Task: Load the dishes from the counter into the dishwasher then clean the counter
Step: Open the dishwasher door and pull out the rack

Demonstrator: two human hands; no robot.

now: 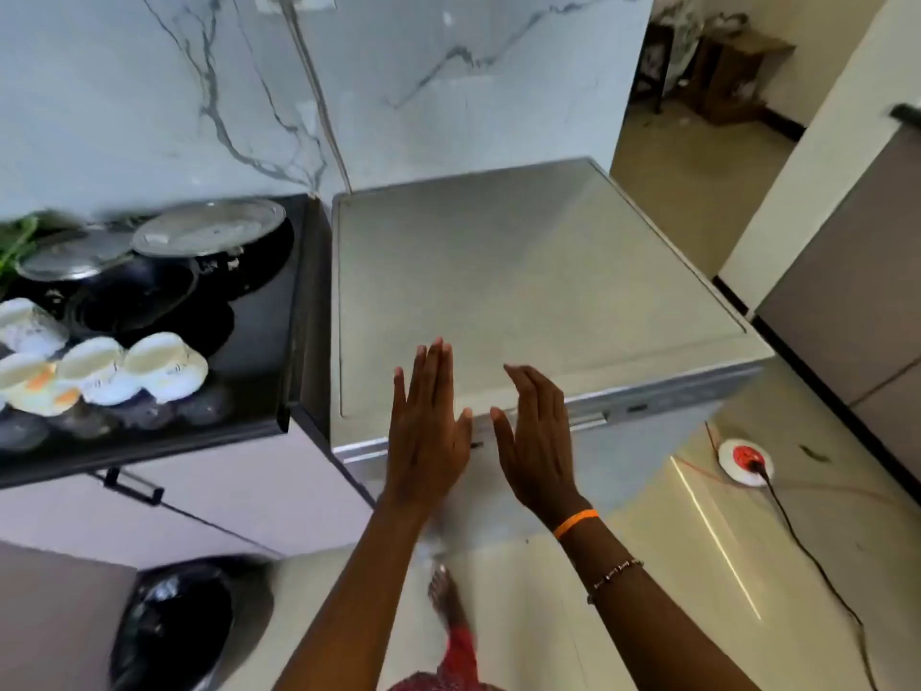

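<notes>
Cups (pixel 99 371) blurred, leftmost cut off at frame edge.

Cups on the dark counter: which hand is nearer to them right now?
Left. The left hand is over the grey appliance's front edge, on the side towards the cups. The right hand is beside it, farther from them. Both are open.

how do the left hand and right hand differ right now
The left hand shows its back to the camera with fingers straight and close together, while the right hand is turned edge-on, fingers slightly bent. The right wrist wears an orange band and a beaded bracelet; the left wrist is bare. Both are open, hold nothing, and hover by the front edge of the grey appliance.
</notes>
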